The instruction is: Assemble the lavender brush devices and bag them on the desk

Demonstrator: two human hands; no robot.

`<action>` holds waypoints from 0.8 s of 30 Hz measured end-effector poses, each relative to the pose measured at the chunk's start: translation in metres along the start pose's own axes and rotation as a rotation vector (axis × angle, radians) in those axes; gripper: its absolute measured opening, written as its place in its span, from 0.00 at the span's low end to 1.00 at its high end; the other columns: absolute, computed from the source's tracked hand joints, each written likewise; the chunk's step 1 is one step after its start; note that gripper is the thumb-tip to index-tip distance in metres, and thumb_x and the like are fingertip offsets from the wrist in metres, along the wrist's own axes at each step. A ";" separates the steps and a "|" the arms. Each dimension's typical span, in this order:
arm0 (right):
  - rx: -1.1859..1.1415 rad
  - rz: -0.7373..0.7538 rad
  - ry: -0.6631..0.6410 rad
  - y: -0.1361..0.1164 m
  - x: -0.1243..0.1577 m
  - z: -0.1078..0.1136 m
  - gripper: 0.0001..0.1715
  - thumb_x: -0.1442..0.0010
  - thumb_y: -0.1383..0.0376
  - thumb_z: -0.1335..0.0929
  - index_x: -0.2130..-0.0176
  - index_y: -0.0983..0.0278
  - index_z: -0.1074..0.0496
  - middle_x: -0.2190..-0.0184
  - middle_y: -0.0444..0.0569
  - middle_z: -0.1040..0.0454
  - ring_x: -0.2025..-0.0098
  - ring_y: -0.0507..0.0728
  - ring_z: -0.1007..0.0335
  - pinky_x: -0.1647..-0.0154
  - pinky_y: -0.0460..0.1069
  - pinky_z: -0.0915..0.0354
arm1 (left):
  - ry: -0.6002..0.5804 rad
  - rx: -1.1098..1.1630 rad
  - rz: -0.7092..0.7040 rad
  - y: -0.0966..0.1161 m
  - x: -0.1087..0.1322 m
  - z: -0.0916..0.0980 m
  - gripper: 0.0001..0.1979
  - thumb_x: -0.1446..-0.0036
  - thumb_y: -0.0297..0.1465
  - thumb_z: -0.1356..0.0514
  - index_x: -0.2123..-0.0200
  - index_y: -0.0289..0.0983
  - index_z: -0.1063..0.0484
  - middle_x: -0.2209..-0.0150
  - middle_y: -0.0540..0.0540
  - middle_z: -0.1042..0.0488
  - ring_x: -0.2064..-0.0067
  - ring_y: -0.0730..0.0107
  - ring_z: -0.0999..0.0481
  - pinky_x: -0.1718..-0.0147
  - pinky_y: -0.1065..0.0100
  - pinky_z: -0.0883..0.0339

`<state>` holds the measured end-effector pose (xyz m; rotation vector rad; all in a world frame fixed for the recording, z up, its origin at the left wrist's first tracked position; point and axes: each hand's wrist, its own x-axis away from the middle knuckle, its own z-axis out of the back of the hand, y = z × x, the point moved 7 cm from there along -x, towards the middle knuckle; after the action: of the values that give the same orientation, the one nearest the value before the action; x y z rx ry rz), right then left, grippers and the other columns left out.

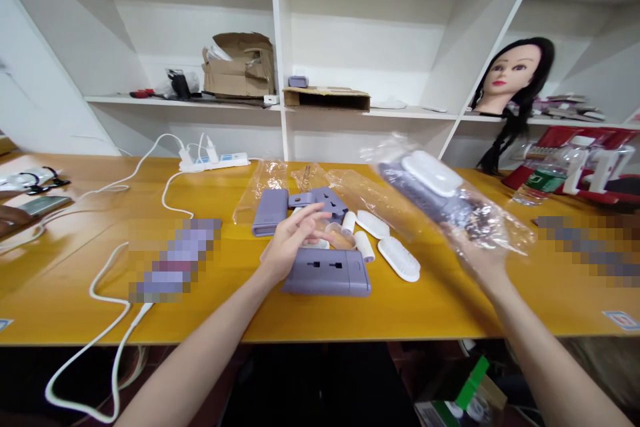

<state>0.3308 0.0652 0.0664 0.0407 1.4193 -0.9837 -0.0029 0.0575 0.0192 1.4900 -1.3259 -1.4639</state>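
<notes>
My right hand (477, 257) grips the lower end of a clear plastic bag (505, 227), raised above the table. Inside the bag are a purple piece and a white oval piece (433, 173); motion blurs them. My left hand (295, 240) has its fingers stretched out over a group of loose parts, with nothing visible in it. Below it lies a purple slotted case (327, 272). Around it are a purple block (271, 212), another purple slotted piece (327, 199), white cylinders (365, 247) and white oval pieces (399, 259).
Flat clear bags (370, 193) lie behind the parts. A phone (180, 260) with a white cable sits at left, a power strip (225, 161) at the back. A bottle (545, 177) stands right. Shelves hold cardboard boxes (240, 70) and a mannequin head (515, 73).
</notes>
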 end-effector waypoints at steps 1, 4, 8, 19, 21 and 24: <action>-0.031 0.123 -0.082 -0.024 0.005 -0.013 0.30 0.51 0.58 0.28 0.50 0.58 0.37 0.52 0.54 0.31 0.49 0.65 0.33 0.46 0.65 0.38 | 0.009 0.070 0.039 0.000 -0.001 0.000 0.26 0.43 0.45 0.43 0.43 0.44 0.36 0.46 0.40 0.28 0.63 0.62 0.19 0.67 0.69 0.29; -0.053 0.416 -0.306 -0.084 0.027 -0.049 0.36 0.51 0.62 0.28 0.45 0.56 0.40 0.47 0.54 0.35 0.44 0.66 0.36 0.45 0.64 0.37 | 0.073 0.248 0.133 -0.003 -0.003 0.005 0.32 0.45 0.48 0.43 0.39 0.43 0.42 0.50 0.40 0.25 0.67 0.62 0.19 0.71 0.67 0.27; 0.105 0.431 -0.527 -0.105 0.052 -0.088 0.44 0.48 0.60 0.30 0.37 0.58 0.50 0.43 0.59 0.42 0.40 0.69 0.42 0.44 0.66 0.37 | 0.250 0.348 0.196 -0.012 -0.005 0.017 0.23 0.40 0.42 0.47 0.46 0.36 0.33 0.68 0.45 0.21 0.74 0.68 0.23 0.76 0.67 0.27; 0.251 0.390 -0.488 -0.091 0.053 -0.055 0.47 0.45 0.55 0.30 0.33 0.54 0.53 0.43 0.58 0.40 0.45 0.69 0.38 0.47 0.66 0.36 | 0.474 0.247 0.148 0.014 -0.014 0.060 0.14 0.38 0.34 0.51 0.54 0.36 0.32 0.64 0.42 0.21 0.71 0.69 0.20 0.75 0.73 0.31; 0.284 0.374 -0.410 -0.077 0.052 -0.027 0.45 0.45 0.56 0.30 0.35 0.56 0.49 0.44 0.58 0.39 0.45 0.69 0.37 0.47 0.65 0.36 | 0.658 0.269 0.072 0.027 -0.016 0.084 0.11 0.37 0.32 0.53 0.59 0.37 0.32 0.66 0.45 0.22 0.70 0.70 0.20 0.75 0.74 0.31; 0.341 0.239 -0.219 -0.046 0.046 0.020 0.37 0.47 0.54 0.30 0.40 0.56 0.39 0.47 0.56 0.35 0.47 0.69 0.35 0.47 0.63 0.36 | 0.718 0.301 -0.005 0.038 -0.030 0.091 0.09 0.38 0.32 0.52 0.61 0.38 0.33 0.66 0.46 0.22 0.70 0.72 0.20 0.71 0.73 0.30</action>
<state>0.3132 0.0005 0.0568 0.3373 1.0101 -0.9883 -0.0949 0.0926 0.0491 1.9562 -1.1015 -0.6200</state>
